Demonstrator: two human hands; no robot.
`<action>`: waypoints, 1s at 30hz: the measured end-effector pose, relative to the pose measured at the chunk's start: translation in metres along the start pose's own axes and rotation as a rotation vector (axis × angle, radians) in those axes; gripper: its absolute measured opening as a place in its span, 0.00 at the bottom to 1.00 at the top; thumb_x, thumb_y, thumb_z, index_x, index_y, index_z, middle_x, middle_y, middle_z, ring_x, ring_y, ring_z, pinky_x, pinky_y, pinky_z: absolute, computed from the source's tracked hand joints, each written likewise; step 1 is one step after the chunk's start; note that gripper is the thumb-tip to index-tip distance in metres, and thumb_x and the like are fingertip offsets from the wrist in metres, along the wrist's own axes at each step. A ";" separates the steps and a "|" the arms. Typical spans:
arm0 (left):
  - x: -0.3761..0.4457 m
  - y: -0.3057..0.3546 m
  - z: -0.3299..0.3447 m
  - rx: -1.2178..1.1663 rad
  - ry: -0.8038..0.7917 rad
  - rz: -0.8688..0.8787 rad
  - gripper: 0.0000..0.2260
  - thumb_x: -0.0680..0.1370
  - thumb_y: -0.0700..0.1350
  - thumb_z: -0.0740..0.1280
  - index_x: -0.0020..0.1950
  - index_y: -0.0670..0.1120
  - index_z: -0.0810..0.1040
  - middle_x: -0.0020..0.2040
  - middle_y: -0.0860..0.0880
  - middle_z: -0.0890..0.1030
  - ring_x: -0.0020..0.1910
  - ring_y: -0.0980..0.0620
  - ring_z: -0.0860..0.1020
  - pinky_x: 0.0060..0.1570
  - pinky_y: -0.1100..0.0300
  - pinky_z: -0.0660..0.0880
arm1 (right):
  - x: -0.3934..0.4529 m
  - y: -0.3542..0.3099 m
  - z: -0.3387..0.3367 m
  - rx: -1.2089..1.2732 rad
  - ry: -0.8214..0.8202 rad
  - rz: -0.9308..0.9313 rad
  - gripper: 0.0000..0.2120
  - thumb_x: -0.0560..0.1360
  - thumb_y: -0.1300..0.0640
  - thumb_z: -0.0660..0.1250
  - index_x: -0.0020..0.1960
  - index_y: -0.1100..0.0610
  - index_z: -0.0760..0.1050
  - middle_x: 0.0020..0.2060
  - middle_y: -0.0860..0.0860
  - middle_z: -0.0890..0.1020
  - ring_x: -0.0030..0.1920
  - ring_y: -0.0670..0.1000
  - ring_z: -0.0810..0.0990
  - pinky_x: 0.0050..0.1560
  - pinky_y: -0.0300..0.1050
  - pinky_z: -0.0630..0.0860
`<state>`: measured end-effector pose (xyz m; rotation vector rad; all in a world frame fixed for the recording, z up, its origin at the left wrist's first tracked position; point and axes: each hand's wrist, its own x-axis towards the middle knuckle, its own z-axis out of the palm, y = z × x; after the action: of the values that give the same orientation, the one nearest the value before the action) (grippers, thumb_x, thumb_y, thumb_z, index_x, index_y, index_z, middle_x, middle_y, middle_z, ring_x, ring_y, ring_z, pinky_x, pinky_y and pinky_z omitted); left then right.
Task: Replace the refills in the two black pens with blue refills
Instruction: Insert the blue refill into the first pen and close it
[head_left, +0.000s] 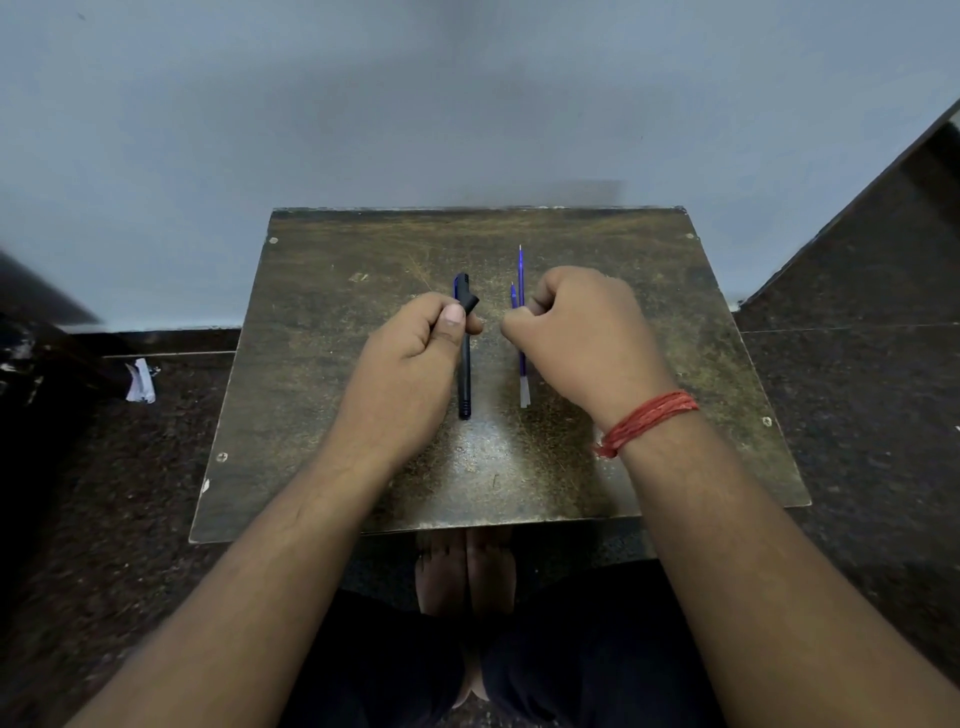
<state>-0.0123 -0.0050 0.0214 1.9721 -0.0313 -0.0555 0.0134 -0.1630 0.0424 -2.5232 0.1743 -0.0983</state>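
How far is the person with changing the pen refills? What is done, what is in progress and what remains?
Nothing looks finished. In hand: the left hand grips a black pen; the right hand is closed near it, contents hidden. Left: two blue refills lie on the table, not yet inserted. I see no second pen.
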 end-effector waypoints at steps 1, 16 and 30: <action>0.000 0.001 0.001 0.004 -0.003 -0.001 0.13 0.86 0.49 0.57 0.50 0.50 0.80 0.27 0.64 0.73 0.27 0.63 0.68 0.34 0.57 0.62 | 0.000 0.000 0.000 0.046 0.002 0.001 0.09 0.68 0.51 0.67 0.37 0.57 0.75 0.31 0.49 0.80 0.33 0.49 0.77 0.32 0.40 0.72; -0.001 0.000 0.001 0.024 -0.009 -0.015 0.13 0.86 0.49 0.57 0.50 0.52 0.80 0.28 0.65 0.73 0.28 0.63 0.68 0.35 0.57 0.62 | 0.013 0.009 0.006 1.108 0.014 0.314 0.07 0.72 0.69 0.67 0.44 0.58 0.79 0.31 0.52 0.79 0.28 0.47 0.73 0.28 0.40 0.68; 0.000 -0.004 0.002 0.029 -0.021 0.013 0.13 0.86 0.50 0.57 0.50 0.51 0.80 0.28 0.64 0.73 0.28 0.62 0.68 0.35 0.56 0.62 | 0.013 0.011 0.003 1.420 0.019 0.369 0.08 0.76 0.68 0.68 0.40 0.58 0.77 0.30 0.51 0.79 0.30 0.47 0.78 0.30 0.37 0.73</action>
<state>-0.0125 -0.0055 0.0165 2.0003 -0.0584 -0.0678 0.0257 -0.1722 0.0335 -1.0550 0.3951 -0.0583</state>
